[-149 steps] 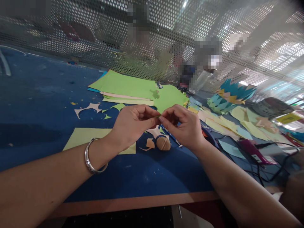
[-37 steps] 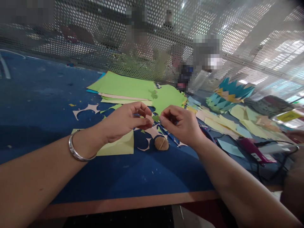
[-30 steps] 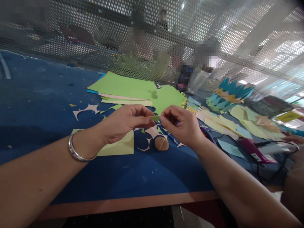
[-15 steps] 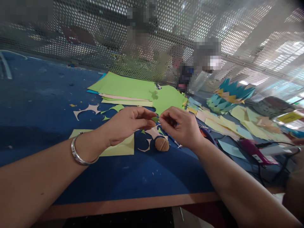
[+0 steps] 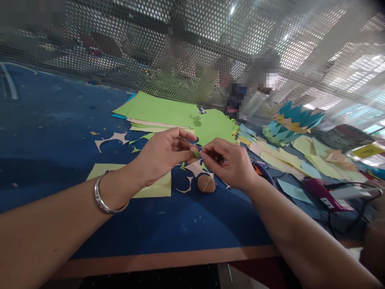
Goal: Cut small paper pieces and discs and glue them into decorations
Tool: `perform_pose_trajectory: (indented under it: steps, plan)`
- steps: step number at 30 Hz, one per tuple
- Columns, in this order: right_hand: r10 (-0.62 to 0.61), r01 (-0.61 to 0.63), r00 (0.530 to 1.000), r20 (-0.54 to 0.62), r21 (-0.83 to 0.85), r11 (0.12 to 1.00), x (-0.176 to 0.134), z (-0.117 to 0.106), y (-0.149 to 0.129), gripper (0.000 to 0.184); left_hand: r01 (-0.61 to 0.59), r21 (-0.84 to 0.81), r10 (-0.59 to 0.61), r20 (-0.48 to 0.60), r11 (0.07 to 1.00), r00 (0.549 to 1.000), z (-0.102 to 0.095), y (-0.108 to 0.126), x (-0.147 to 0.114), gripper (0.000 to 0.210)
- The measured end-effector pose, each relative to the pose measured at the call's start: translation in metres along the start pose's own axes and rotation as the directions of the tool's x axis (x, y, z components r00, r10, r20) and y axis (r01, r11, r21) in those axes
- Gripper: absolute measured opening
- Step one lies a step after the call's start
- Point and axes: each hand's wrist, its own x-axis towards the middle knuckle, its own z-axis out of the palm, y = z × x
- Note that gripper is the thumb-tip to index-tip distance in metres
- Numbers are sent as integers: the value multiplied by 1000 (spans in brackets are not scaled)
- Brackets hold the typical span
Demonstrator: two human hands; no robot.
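Between my fingertips is a small green paper piece point(image 5: 196, 154). My left hand point(image 5: 168, 154) pinches it between thumb and fingers, and the fingertips of my right hand point(image 5: 230, 160) are closed at its other side. Both hands are held over the blue table. Just below them lie a round brown stone-like object point(image 5: 206, 184) with a pale line across it and white paper scraps point(image 5: 197, 168) with curved cutouts. A pale yellow sheet point(image 5: 156, 186) lies partly under my left wrist.
A stack of green sheets point(image 5: 168, 108) lies behind my hands, against a perforated metal screen point(image 5: 144, 52). On the right are pale paper strips point(image 5: 279, 160), a teal zigzag paper crown point(image 5: 290, 122), and a magenta device point(image 5: 326, 194) with black cables. Another person's arm point(image 5: 374, 224) shows at the right edge.
My left thumb and fingers have closed more on the green paper piece, which now shows more clearly. My right hand has barely moved; the view has shifted slightly.
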Motion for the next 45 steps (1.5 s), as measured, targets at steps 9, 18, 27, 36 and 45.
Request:
perform_pose_trajectory:
  steps: [9, 18, 27, 36, 45]
  plan:
    - [121, -118, 992, -22, 108, 987, -1, -2, 1, 9, 42, -122, -44, -11, 992, 999, 1, 2, 0, 32]
    - [220, -213, 975, -20, 193, 958, -2, -2, 3, 9, -4, -134, 7, 16, 991, 1000, 2, -2, 1, 30]
    - [187, -176, 981, -54, 170, 970, -1, -2, 2, 7, -35, -177, 25, -55, 984, 998, 1, 0, -1, 30]
    - [202, -185, 975, -87, 171, 968, -2, -2, 3, 8, -3, -215, -13, -72, 977, 997, 7, 5, -3, 28]
    - [134, -123, 988, -81, 126, 984, -1, -1, 3, 5, 35, -208, -31, 20, 978, 999, 8, -2, -4, 26]
